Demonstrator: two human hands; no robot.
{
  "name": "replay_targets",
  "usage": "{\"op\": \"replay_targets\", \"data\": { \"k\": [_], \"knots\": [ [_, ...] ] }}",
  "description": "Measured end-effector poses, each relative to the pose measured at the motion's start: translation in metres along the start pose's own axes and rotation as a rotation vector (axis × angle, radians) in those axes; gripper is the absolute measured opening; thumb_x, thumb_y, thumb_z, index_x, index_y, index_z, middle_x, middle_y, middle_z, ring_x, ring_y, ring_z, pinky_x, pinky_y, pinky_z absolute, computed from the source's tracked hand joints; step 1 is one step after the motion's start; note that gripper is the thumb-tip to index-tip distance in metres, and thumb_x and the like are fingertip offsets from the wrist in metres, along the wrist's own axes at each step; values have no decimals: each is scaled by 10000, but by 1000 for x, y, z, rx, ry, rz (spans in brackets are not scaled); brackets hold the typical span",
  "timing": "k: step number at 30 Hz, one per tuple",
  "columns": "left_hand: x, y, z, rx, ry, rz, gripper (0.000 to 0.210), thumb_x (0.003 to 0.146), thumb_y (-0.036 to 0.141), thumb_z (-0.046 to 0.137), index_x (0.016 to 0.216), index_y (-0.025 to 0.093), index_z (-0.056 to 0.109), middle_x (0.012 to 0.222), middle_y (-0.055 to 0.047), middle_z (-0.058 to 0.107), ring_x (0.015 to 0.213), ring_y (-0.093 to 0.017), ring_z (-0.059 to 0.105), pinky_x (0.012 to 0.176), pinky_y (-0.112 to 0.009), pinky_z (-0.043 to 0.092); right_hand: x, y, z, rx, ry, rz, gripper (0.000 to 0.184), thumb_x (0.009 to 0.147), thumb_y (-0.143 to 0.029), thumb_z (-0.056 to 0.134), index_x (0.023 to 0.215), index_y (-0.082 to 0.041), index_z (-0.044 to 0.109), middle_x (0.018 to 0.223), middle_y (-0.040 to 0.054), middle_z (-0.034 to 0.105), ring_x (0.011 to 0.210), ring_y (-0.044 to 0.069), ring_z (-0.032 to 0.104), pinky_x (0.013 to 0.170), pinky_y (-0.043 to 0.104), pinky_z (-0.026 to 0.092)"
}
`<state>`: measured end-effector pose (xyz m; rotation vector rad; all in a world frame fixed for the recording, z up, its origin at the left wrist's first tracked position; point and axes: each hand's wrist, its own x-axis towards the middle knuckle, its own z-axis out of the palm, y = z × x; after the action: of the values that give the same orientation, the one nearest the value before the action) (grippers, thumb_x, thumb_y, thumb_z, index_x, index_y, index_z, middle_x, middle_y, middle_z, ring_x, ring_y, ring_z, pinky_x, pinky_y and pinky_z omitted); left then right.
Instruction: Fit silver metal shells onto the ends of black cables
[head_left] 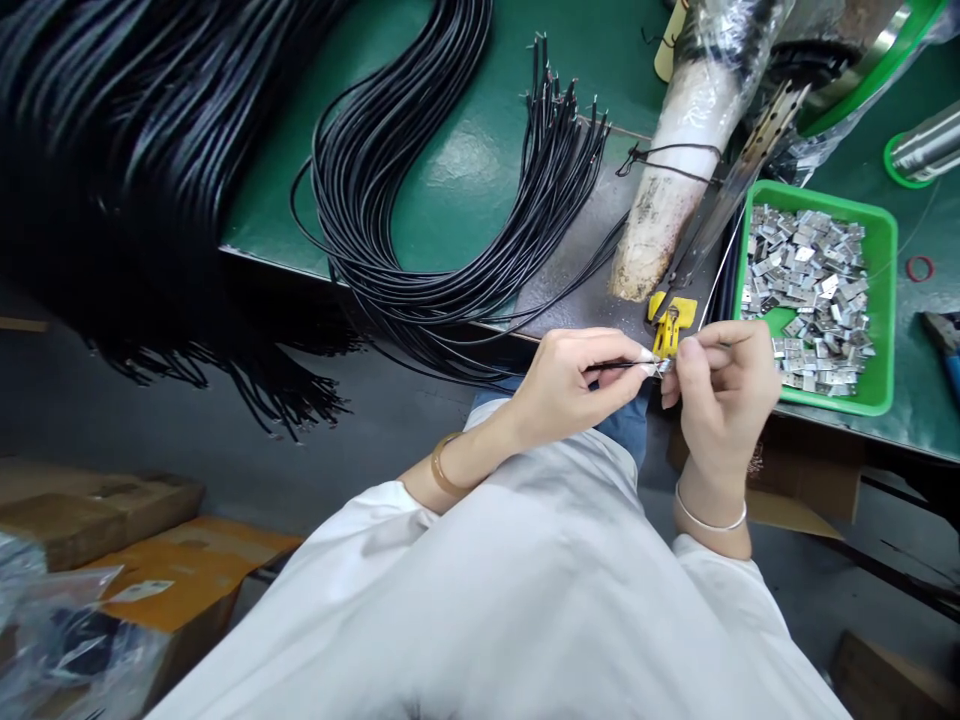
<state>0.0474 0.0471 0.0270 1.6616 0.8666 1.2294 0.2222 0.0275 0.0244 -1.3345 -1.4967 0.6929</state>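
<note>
1. Cable [621, 365] first: it's in the left hand [574, 378], pinched between thumb and fingers close to its end. So yeah, that hand's got a proper hold on it.
2. Its long axis there runs pretty much side to side, nearly level across the view, with the end pointing at the right hand [720, 385]. The rest trails off leftward behind the left hand.
3. Right hand: fingers curled in, thumb and index tips right up by a tiny shiny piece [662, 368] at the cable's end. Can't tell whether it's gripping that or just touching, too small to make out.
4. Yellow clip [670, 322] sits just beyond the gap between both hands, narrow part aimed back at the fingertips.
5. Farther out past the clip there's a white tube [684, 165], slanting away and to the right.
6. Green tray [885, 310] is just beyond and right of the right hand, loaded with loose metal bits [814, 260].
7. Big curved bundle [427, 285] of black cables lies left of and beyond the left hand, bare ends pointing away.
8. Pliers [946, 345] are well off to the right of the right hand.
</note>
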Motion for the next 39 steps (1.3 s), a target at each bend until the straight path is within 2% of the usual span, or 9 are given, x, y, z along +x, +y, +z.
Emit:
{"op": "replay_targets", "data": {
  "k": [5, 9, 11, 15, 20, 22, 27, 31, 39],
  "knots": [
    [-1, -4, -1, 234, 20, 200, 147, 935, 200, 610, 914, 140, 742, 659, -1, 622, 586, -87, 495, 611, -218, 417, 3, -2, -3, 109, -68, 112, 140, 964, -346, 617, 941, -246, 522, 603, -105, 535, 433, 74, 498, 399, 193, 397],
    [-2, -6, 0, 409, 69, 348, 163, 959, 206, 584, 914, 160, 734, 682, -19, 646, 646, -116, 535, 678, -246, 438, 3, 0, -5, 82, -96, 61, 105, 981, -329, 589, 956, -249, 525, 613, -97, 532, 453, 76, 514, 416, 195, 402],
    [-3, -6, 0, 321, 59, 269, 154, 954, 210, 595, 905, 148, 727, 699, -21, 650, 635, -107, 529, 666, -240, 437, 3, 2, -4, -5, -54, -41, 80, 971, -303, 600, 957, -244, 548, 742, -59, 586, 579, 87, 593, 503, 210, 476],
    [-2, -6, 0, 1, -28, -110, 206, 945, 290, 616, 899, 130, 736, 708, -20, 648, 587, -84, 493, 568, -214, 395, 1, 3, -1, -253, 70, -313, 68, 934, -206, 635, 970, -237, 585, 892, -13, 671, 791, 126, 686, 654, 253, 554],
    [2, -9, 3, -182, -1, -329, 255, 908, 346, 628, 873, 127, 755, 637, -6, 567, 546, -75, 404, 500, -214, 300, 3, -1, -3, -95, 399, -356, 65, 928, -244, 645, 993, -252, 639, 719, -66, 596, 413, 50, 516, 347, 206, 332],
    [3, -10, 4, -213, 25, -345, 238, 894, 330, 630, 869, 128, 753, 630, -1, 547, 539, -67, 371, 493, -214, 272, 3, -4, -4, -29, 482, -372, 158, 912, -281, 665, 1069, -275, 645, 785, -55, 615, 393, 53, 517, 325, 222, 349],
    [4, -10, 7, -226, 63, -349, 225, 879, 312, 643, 894, 111, 743, 620, 15, 516, 520, -51, 319, 472, -207, 235, -1, -3, -2, -144, 341, -299, 221, 908, -158, 660, 1099, -269, 647, 947, -17, 761, 797, 185, 781, 653, 310, 640],
    [5, -11, 9, -197, 59, -322, 211, 882, 290, 636, 900, 106, 737, 605, 27, 482, 521, -48, 311, 467, -198, 231, 1, -2, 3, -339, 210, -423, 188, 823, -90, 746, 934, -224, 677, 1010, 9, 784, 941, 185, 767, 826, 321, 625],
    [13, -7, 10, -181, 140, -306, 152, 807, 225, 671, 851, 90, 723, 549, 76, 333, 488, -33, 248, 440, -185, 187, 11, -6, 6, -375, 173, -468, 211, 804, -57, 752, 931, -217, 698, 1007, 13, 766, 934, 179, 744, 842, 328, 620]
  ]
}}
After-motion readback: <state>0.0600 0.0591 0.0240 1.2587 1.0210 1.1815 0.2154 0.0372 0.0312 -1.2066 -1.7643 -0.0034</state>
